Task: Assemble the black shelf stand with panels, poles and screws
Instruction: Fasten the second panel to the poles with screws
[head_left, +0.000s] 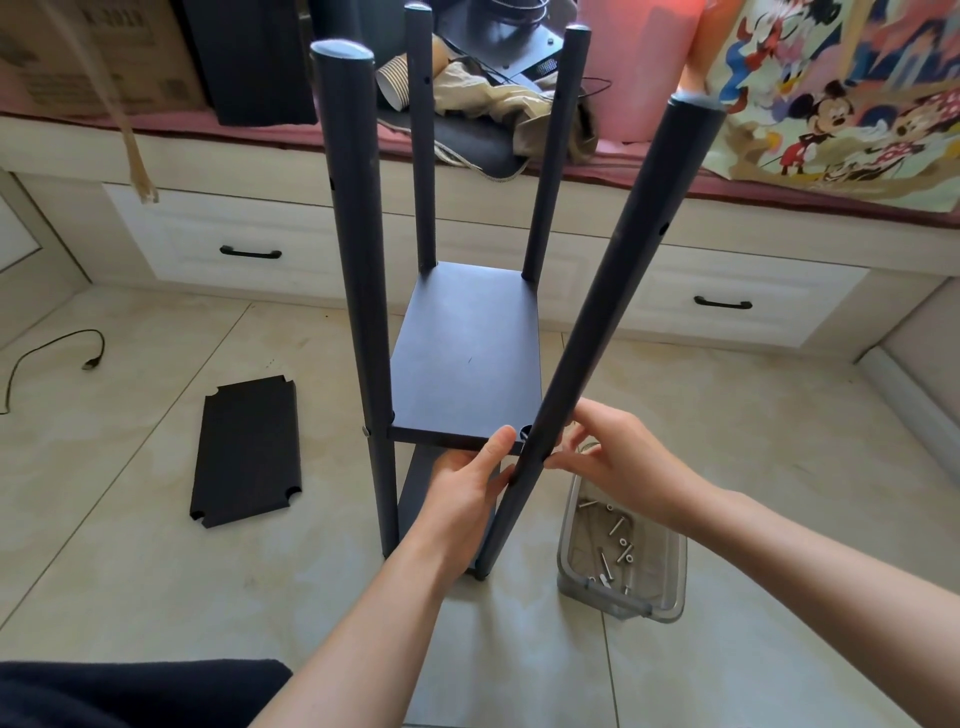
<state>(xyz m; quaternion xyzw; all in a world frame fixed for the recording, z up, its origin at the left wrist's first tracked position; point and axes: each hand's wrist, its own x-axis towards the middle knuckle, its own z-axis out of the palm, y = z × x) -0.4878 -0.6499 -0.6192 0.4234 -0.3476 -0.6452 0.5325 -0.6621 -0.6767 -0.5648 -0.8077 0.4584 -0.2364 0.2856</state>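
Head view, frame centre: left hand (464, 480) grips the shelf panel (467, 358); right hand (618, 460) apparently pinches something small, unclear, beside the near-right pole (587, 332).

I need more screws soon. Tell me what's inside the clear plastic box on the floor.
The clear plastic box holds several loose silver screws and small washers or nuts. Its upper end is covered by the right hand, so anything there cannot be seen.

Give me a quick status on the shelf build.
Left hand holds panel corner; right hand pinches near-right pole. Spare panel on floor. Nothing blocking.
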